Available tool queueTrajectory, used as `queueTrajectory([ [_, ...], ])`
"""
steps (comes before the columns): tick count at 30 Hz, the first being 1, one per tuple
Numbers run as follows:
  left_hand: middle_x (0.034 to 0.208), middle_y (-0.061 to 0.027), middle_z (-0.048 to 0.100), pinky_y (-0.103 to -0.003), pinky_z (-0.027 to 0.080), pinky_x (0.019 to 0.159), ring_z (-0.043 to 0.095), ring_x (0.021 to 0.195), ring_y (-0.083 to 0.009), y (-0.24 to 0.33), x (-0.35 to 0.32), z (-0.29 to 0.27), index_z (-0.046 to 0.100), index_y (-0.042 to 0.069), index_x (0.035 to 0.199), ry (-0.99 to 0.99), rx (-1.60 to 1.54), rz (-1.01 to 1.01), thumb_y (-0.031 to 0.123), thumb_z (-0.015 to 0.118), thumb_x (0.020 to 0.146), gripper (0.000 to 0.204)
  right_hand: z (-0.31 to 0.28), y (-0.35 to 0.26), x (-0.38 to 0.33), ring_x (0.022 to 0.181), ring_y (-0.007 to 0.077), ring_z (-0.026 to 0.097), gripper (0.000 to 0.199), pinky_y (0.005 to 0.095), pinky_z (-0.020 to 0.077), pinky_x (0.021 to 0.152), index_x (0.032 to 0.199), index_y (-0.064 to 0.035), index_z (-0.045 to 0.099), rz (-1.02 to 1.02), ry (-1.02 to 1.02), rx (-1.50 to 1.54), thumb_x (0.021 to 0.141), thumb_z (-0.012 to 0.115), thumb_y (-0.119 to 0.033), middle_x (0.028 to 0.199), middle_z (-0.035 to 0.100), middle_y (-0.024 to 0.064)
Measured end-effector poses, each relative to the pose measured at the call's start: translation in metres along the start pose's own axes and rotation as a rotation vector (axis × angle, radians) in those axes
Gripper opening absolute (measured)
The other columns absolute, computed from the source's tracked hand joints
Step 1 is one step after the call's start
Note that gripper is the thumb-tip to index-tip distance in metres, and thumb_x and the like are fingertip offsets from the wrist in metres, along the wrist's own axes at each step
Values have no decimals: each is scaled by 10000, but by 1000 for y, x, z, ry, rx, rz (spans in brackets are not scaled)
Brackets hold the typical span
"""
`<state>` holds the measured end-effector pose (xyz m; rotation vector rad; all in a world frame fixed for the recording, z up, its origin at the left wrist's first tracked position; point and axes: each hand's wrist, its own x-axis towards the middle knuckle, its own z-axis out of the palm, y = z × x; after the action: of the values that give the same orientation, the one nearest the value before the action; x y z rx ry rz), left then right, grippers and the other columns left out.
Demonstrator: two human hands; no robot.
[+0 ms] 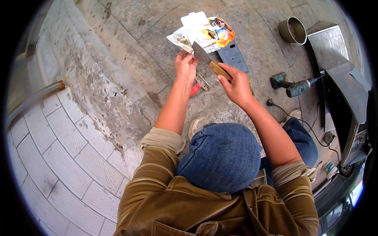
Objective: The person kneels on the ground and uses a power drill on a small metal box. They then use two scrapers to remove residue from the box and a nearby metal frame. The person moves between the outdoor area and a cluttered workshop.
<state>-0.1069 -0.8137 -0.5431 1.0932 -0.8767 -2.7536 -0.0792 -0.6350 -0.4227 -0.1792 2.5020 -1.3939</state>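
Observation:
My right hand (238,83) grips a putty knife (217,69) by its wooden handle. Its metal blade points up and left, with the wide end beside my left fingertips. My left hand (186,65) pinches the lower edge of a printed wrapper (182,40), which carries brownish lumps. Exactly how the fingers meet its edge is partly hidden. Beyond the blade is white and orange packaging (223,32) with more brown matter on it. A white piece of card or plastic (194,22) is against that packaging. A dark grey plate (233,56) lies partly beneath it.
Below my left hand lie a red-handled tool (195,89) and a metal strip (203,82). To the right are a cordless drill (293,85), a metal pot (292,30), a plug with a black cable (271,102) and a large metal casing (346,98). A worn stone ledge (98,78) runs along the left.

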Motion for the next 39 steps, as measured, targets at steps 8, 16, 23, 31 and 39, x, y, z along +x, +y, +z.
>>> queueTrajectory([
  [8, 948, -62, 613, -302, 501, 716, 605, 852, -163, -5, 20, -3, 529, 77, 985, 26, -59, 9, -77, 554, 831, 219, -47, 1, -26, 881, 263, 651, 334, 323, 501, 758, 1146, -1, 597, 64, 74, -7, 827, 636, -93, 1002, 654, 191],
  [16, 1089, -68, 586, -344, 475, 814, 576, 968, -176, 50, 71, -71, 512, 84, 1108, 258, 567, -7, 142, 561, 919, 204, -183, 17, -122, 665, 25, 472, 320, 174, 369, 568, 1176, -5, 584, 481, 528, 139, 878, 612, -116, 821, 593, -3],
  [23, 1175, -103, 530, -346, 449, 810, 538, 1003, -176, 17, 48, -119, 456, 31, 1241, 64, 1057, 158, 185, 464, 951, 329, -191, -6, -160, 817, 189, 598, 323, 320, 469, 758, 1065, 28, 604, 530, 508, -5, 871, 598, -230, 871, 657, 127],
  [31, 1143, -45, 554, -290, 449, 743, 574, 916, -141, -13, 30, -160, 490, 84, 1226, -209, 1175, 72, 173, 494, 946, 294, -144, 28, -203, 941, 330, 614, 408, 400, 476, 832, 1176, -29, 557, 821, 299, -88, 799, 541, -184, 957, 653, 189],
  [39, 1220, -97, 521, -345, 425, 933, 519, 1101, -190, 17, 55, -169, 466, 49, 1245, -385, 1690, 431, 236, 402, 970, 339, -159, 45, -206, 941, 328, 611, 334, 406, 477, 816, 1081, -44, 616, 784, 106, 12, 802, 560, -218, 971, 651, 188],
])
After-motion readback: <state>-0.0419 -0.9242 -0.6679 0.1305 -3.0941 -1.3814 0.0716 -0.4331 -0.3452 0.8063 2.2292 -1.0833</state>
